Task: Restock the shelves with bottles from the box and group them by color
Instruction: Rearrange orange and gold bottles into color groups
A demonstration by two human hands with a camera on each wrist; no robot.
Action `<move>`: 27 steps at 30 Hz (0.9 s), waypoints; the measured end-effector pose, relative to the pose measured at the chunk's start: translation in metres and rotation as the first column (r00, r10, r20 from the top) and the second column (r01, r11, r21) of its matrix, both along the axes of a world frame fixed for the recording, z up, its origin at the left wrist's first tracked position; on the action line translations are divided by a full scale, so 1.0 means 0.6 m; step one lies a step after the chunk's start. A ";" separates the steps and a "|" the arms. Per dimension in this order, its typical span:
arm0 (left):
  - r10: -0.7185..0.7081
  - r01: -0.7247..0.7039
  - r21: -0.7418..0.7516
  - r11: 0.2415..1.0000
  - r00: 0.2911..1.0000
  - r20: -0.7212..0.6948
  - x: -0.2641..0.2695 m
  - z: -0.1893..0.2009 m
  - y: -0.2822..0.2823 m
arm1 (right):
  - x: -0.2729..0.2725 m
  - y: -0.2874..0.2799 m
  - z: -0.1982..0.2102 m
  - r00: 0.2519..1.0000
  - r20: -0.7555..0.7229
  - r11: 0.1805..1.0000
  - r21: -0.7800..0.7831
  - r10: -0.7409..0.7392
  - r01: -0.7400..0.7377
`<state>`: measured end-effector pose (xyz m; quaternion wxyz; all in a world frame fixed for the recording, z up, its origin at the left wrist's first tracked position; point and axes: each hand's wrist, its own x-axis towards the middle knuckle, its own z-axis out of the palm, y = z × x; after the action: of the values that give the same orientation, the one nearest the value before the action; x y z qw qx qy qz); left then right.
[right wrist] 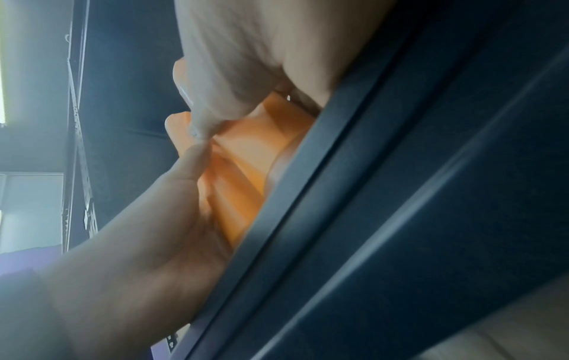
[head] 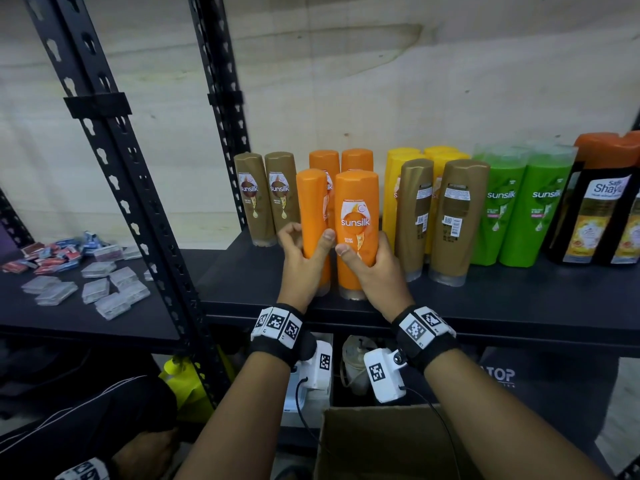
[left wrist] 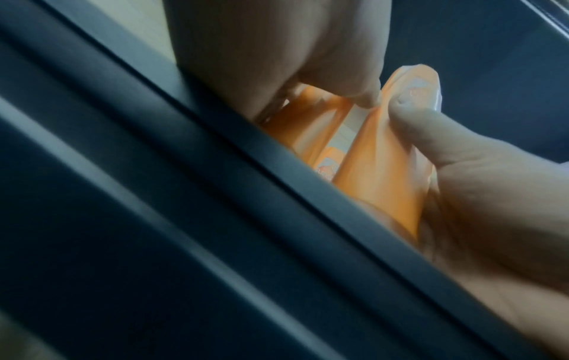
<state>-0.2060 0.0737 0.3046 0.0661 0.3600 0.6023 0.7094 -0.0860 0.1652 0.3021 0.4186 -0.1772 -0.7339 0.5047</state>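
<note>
Two orange Sunsilk bottles stand upright side by side near the front of the black shelf (head: 502, 303). My left hand (head: 304, 252) grips the left orange bottle (head: 311, 202) low down, thumb across its front. My right hand (head: 365, 263) grips the right orange bottle (head: 356, 209), label facing me. Two more orange bottles (head: 341, 160) stand right behind them. The left wrist view shows my left hand (left wrist: 431, 158) wrapped round an orange bottle (left wrist: 378, 175). The right wrist view shows my right hand (right wrist: 172, 207) wrapped round an orange bottle (right wrist: 255, 146).
Along the shelf stand two brown bottles (head: 266, 199) at left, yellow bottles (head: 403, 168), two brown bottles (head: 436, 216) turned backwards, green bottles (head: 516, 206) and black bottles (head: 595, 206). A cardboard box (head: 388, 445) sits below. Small packets (head: 86, 282) litter the left shelf beyond the black upright (head: 145, 216).
</note>
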 end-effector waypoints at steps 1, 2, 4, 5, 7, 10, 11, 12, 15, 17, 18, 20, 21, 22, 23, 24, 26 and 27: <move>-0.005 0.005 0.008 1.000 1.000 0.006 -0.002 -0.001 -0.002 | 0.001 0.000 0.001 1.000 0.001 1.000 -0.004 0.004 -0.004; -0.001 0.001 0.016 1.000 1.000 0.013 -0.003 -0.001 -0.005 | 0.001 -0.001 0.001 1.000 0.003 1.000 -0.007 0.008 -0.008; 0.012 -0.013 0.030 0.999 0.999 0.041 -0.005 -0.002 -0.012 | 0.002 -0.002 0.001 1.000 0.007 1.000 -0.015 0.011 -0.011; 0.008 -0.010 0.035 0.999 0.998 0.064 -0.006 -0.002 -0.016 | 0.002 -0.002 0.001 1.000 0.008 1.000 -0.019 0.012 -0.012; -0.038 0.034 0.035 0.999 0.992 0.121 -0.007 -0.001 -0.022 | 0.001 -0.002 0.000 1.000 0.006 1.000 -0.019 0.012 -0.012; -0.162 0.154 0.056 0.986 0.969 0.187 -0.007 0.000 -0.029 | 0.000 -0.001 -0.002 1.000 -0.001 1.000 -0.012 0.008 -0.008; -0.185 0.175 0.064 0.982 0.962 0.203 -0.007 0.000 -0.030 | 0.000 -0.001 -0.003 1.000 -0.002 1.000 -0.008 0.003 -0.003; -0.192 0.181 0.070 0.981 0.957 0.218 -0.005 0.000 -0.030 | 0.000 -0.002 -0.003 1.000 -0.001 1.000 -0.004 -0.003 0.003; -0.190 0.172 0.091 0.981 0.948 0.256 -0.005 0.001 -0.030 | 0.001 -0.004 -0.002 1.000 0.002 1.000 -0.001 -0.009 0.009; -0.215 0.192 0.108 0.976 0.935 0.284 -0.005 0.001 -0.029 | 0.002 -0.004 -0.001 1.000 0.001 1.000 -0.002 -0.009 0.009; -0.227 0.201 0.116 0.973 0.928 0.297 -0.005 0.002 -0.030 | 0.002 -0.005 -0.001 1.000 -0.001 1.000 -0.001 -0.011 0.011; -0.239 0.209 0.127 0.970 0.919 0.314 -0.004 0.001 -0.029 | 0.003 -0.006 0.000 1.000 -0.003 1.000 0.000 -0.014 0.014; -0.238 0.208 0.126 0.970 0.918 0.318 -0.004 0.001 -0.029 | 0.003 -0.006 0.001 1.000 -0.001 1.000 0.002 -0.014 0.014; -0.234 0.205 0.122 0.971 0.917 0.323 -0.004 0.001 -0.029 | 0.003 -0.007 0.001 1.000 0.003 1.000 0.003 -0.014 0.014; -0.230 0.203 0.116 0.972 0.916 0.328 -0.004 0.000 -0.028 | 0.003 -0.007 0.001 1.000 0.007 1.000 0.004 -0.014 0.014; -0.231 0.204 0.114 0.972 0.915 0.331 -0.004 0.000 -0.028 | 0.003 -0.007 0.001 1.000 0.011 1.000 0.004 -0.015 0.015; -0.231 0.204 0.114 0.972 0.914 0.332 -0.004 0.000 -0.028 | 0.003 -0.007 0.000 1.000 0.017 1.000 0.004 -0.018 0.018; -0.228 0.203 0.110 0.973 0.916 0.331 -0.003 0.000 -0.028 | 0.003 -0.006 0.000 1.000 0.019 1.000 0.005 -0.021 0.020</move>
<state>-0.2080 0.0569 0.3046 0.2340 0.2978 0.5119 0.7710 -0.0843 0.1614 0.3022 0.4173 -0.1884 -0.7372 0.4969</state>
